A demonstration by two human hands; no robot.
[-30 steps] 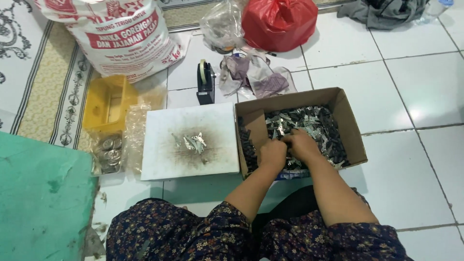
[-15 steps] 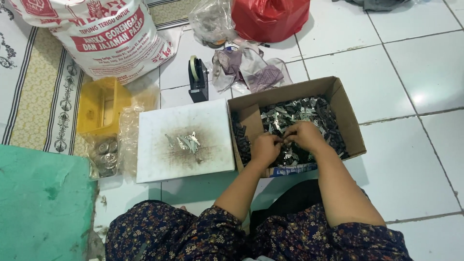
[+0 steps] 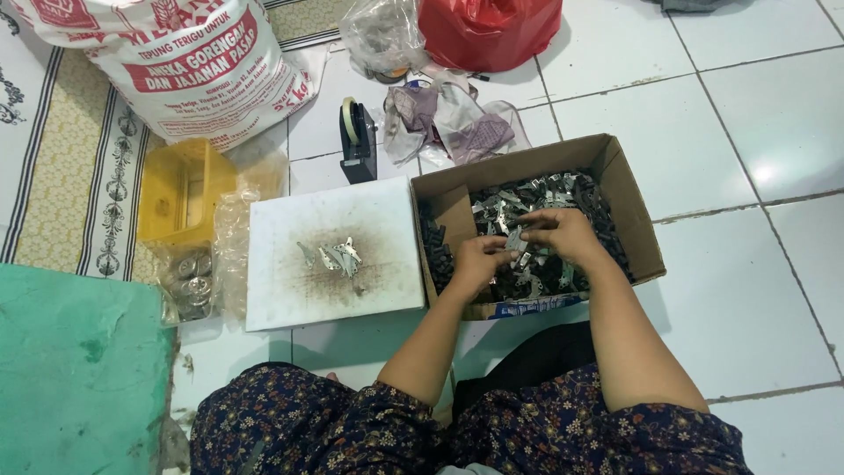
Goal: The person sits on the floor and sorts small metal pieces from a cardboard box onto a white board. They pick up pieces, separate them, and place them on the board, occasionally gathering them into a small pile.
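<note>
Left hand (image 3: 475, 259) and right hand (image 3: 563, 233) are pinched on small metal pieces (image 3: 519, 239) inside cardboard box (image 3: 629, 198) (sorting, seemingly); finished ones lie on white board (image 3: 290, 229).

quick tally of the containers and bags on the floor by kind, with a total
cardboard box: 1
yellow tub: 1
printed sack: 1
red bag: 1
clear bags: 2
total: 6
Both hands, left and right, are in the box among small metal parts.

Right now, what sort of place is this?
Likely a home floor used for piecework: white tiled floor, patterned mat, and both hands in a cardboard box of small metal parts.
</note>
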